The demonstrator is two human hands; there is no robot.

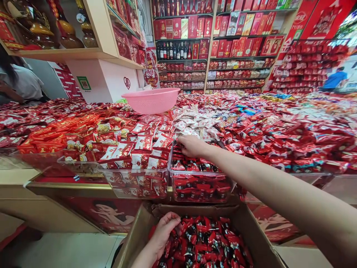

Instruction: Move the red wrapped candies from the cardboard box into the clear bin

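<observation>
Left hand (166, 231) in cardboard box (258, 227) among red-black packets (206, 242), right hand (192, 146) over clear bin (199, 173) — both curled, whether gripping anything cannot be told.

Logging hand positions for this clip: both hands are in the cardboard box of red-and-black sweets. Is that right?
Not quite: only the left hand is in the cardboard box of red-and-black sweets. The head view shows the right hand at the clear plastic tub just beyond the box.
</observation>
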